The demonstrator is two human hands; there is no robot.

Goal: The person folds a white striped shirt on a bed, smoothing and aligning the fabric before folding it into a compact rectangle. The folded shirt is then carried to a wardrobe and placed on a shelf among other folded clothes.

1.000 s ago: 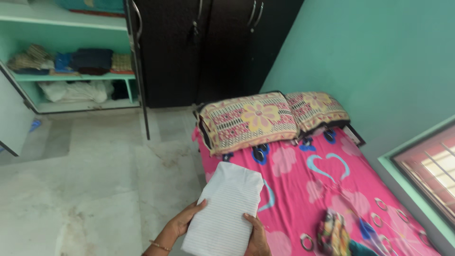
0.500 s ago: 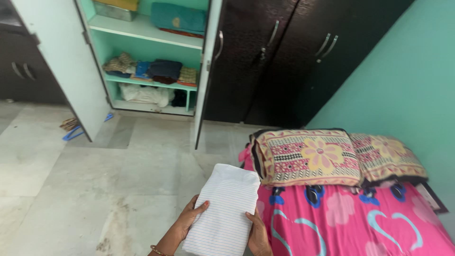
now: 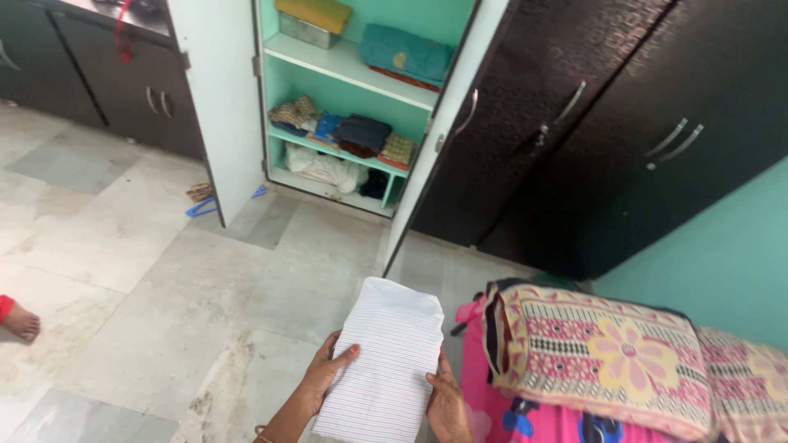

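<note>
We hold a folded white cloth with fine stripes [image 3: 384, 361] between both hands, low in the near middle of the view. Our left hand [image 3: 326, 373] has its grip closed on the cloth's left edge, thumb lying on top and the fingers tucked underneath. Our right hand [image 3: 447, 402] grasps the right edge the same way, its thumb resting on the striped face. The cloth is a neat, tall rectangle, tilted slightly to the right, held above the floor and just left of the bed.

To the right of the cloth lies a patterned pillow [image 3: 599, 357] with a yellow flower, red and cream bands and a dark border, on a pink bedsheet [image 3: 492, 406]. A second pillow [image 3: 751, 381] of the same pattern sits at the right edge.

Below and to the left spreads the pale marble floor [image 3: 164, 279]. At the far left edge, a bare foot of another person [image 3: 18, 320] rests on it.

Farther off, an open cupboard [image 3: 353, 107] with teal shelves holds folded clothes on the middle shelf, white cloth below, and a teal bundle with a box above. Its white doors stand open on either side. To the right stands a dark wardrobe [image 3: 624, 139] with metal handles, and a teal wall [image 3: 722, 254] lies beyond the bed.
</note>
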